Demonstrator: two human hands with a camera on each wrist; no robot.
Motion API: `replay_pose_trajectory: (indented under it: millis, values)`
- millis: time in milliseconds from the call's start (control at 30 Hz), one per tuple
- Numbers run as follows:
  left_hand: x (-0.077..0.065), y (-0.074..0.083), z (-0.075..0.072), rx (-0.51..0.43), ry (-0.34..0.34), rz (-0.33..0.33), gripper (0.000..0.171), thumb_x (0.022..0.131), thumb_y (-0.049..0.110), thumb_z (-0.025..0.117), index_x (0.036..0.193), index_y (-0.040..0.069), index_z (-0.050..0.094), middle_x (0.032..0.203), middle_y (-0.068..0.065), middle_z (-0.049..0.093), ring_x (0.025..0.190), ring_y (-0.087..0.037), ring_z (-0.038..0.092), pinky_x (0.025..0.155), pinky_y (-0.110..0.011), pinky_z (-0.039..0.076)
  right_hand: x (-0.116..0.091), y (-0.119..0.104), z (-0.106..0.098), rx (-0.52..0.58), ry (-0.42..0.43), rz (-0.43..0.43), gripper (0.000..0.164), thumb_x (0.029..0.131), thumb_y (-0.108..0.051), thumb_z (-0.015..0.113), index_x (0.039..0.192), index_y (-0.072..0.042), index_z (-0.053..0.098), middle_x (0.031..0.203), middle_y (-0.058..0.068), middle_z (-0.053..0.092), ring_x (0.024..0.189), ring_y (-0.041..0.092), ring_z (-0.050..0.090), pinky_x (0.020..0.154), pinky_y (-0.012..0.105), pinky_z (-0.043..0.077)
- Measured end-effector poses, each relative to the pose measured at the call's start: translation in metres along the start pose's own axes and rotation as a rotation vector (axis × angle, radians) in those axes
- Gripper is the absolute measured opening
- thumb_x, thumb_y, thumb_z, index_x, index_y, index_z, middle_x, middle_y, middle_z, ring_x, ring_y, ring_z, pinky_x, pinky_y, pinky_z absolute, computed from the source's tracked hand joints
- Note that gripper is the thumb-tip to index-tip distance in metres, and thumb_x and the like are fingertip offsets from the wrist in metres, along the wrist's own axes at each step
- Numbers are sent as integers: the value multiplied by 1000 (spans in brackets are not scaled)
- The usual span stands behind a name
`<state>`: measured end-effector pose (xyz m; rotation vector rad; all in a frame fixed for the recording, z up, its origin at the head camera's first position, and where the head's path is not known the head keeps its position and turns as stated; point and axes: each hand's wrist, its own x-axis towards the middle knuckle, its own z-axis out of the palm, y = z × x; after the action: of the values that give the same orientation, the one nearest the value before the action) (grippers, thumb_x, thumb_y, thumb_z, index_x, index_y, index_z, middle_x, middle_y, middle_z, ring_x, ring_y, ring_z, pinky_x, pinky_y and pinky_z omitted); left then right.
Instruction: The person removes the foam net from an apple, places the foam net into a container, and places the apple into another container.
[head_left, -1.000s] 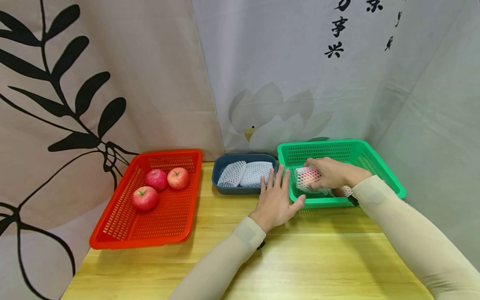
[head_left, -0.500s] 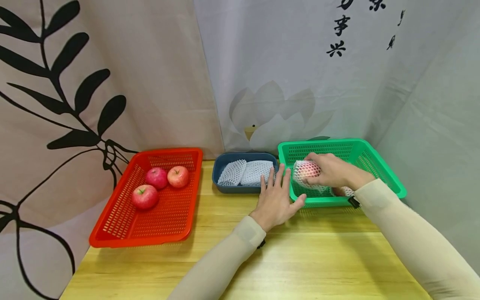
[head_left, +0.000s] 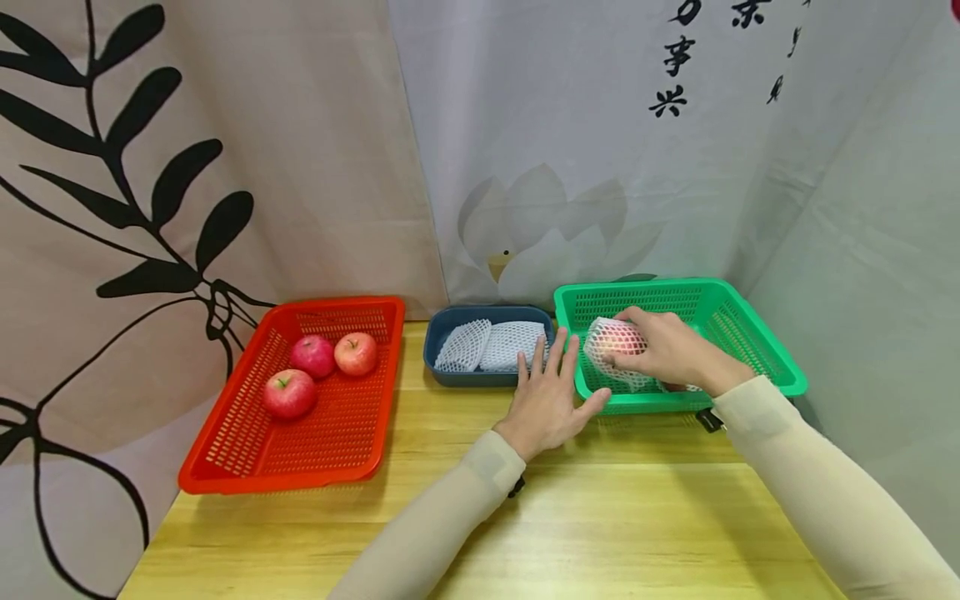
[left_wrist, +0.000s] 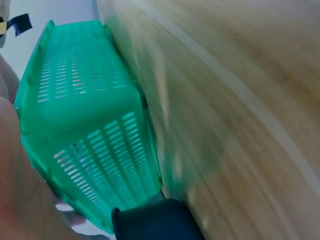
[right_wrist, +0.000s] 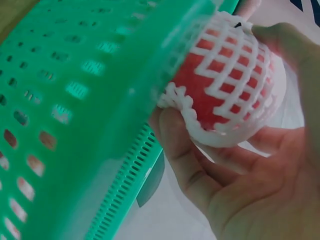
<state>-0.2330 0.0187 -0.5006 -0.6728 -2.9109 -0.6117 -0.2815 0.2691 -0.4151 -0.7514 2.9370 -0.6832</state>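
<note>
In the head view my right hand (head_left: 671, 354) holds an apple (head_left: 619, 340) wrapped in a white foam net, over the near left part of the green basket (head_left: 757, 333). The right wrist view shows thumb and fingers around the netted apple (right_wrist: 225, 85), its red skin showing through the mesh. Another netted fruit lies mostly hidden under that hand. My left hand (head_left: 546, 408) is spread with straight fingers, its fingertips between the dark blue tray (head_left: 472, 381) and the green basket's left edge. Flat white foam nets (head_left: 513, 346) lie in the tray.
A red basket (head_left: 330, 458) at the left holds three bare red apples (head_left: 290, 394). The wooden table (head_left: 630, 517) extends in front of the containers. A printed curtain (head_left: 322, 167) hangs right behind them, and pale cloth (head_left: 877, 275) borders the right side.
My right hand has lifted slightly and drawn a little to the right, with the netted apple still in its fingers. The left hand stays nearly where it was.
</note>
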Motion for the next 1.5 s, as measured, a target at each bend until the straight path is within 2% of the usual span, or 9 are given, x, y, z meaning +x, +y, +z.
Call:
replay_pose_trajectory:
  millis: [200, 333, 500, 667, 833, 1000, 1233, 1500]
  values:
    - [-2, -5, 0, -26, -15, 27, 98, 117, 80, 35, 189, 18, 10, 199, -10, 4, 183, -52, 13, 142, -82, 21, -7, -1, 5, 32, 41, 13, 71, 109, -45, 83, 157, 2, 60, 125, 21, 82, 96, 22, 79, 81, 43, 69]
    - [-5, -6, -3, -3, -33, 41, 97, 118, 79, 35, 190, 20, 7, 199, -9, 4, 183, -49, 11, 142, -80, 21, -10, -3, 8, 44, 76, 31, 70, 110, -45, 82, 157, 2, 61, 123, 22, 82, 94, 22, 79, 78, 39, 67]
    - [-12, -9, -8, 29, -23, 58, 95, 118, 78, 36, 189, 17, 14, 199, -9, 11, 184, -47, 14, 144, -77, 23, -14, -8, 11, 51, 139, 33, 70, 110, -47, 81, 158, 0, 62, 123, 23, 83, 93, 23, 79, 76, 35, 64]
    - [-23, -16, -15, 45, -15, 75, 95, 119, 77, 36, 188, 16, 17, 197, -12, 18, 183, -46, 20, 144, -76, 23, -16, -16, 16, 55, 213, 24, 69, 109, -47, 81, 157, -1, 63, 127, 25, 82, 96, 27, 81, 76, 37, 65]
    - [-34, -23, -24, 75, 8, 71, 91, 119, 73, 43, 187, 15, 24, 196, -10, 24, 181, -44, 26, 143, -77, 26, -16, -30, 19, 65, 269, 15, 71, 108, -49, 83, 158, -4, 63, 128, 24, 82, 91, 26, 80, 72, 34, 63]
    - [-45, -30, -33, 83, 13, 73, 90, 119, 71, 46, 186, 15, 26, 195, -10, 27, 180, -45, 28, 142, -77, 26, -17, -46, 22, 99, 299, 1, 69, 106, -49, 86, 158, -10, 64, 123, 20, 83, 89, 24, 79, 69, 30, 60]
    - [-65, -42, -43, 95, 6, 81, 91, 120, 73, 42, 186, 13, 26, 194, -15, 27, 179, -49, 30, 142, -79, 26, -18, -60, 36, 128, 336, -53, 67, 105, -45, 88, 157, -9, 65, 124, 19, 84, 91, 25, 80, 70, 31, 63]
    - [-83, -54, -53, 108, 22, 84, 91, 119, 70, 48, 186, 12, 26, 194, -15, 28, 178, -48, 33, 141, -80, 26, -18, -78, 49, 140, 354, -124, 64, 104, -39, 90, 155, -10, 66, 127, 17, 84, 94, 23, 81, 74, 33, 65]
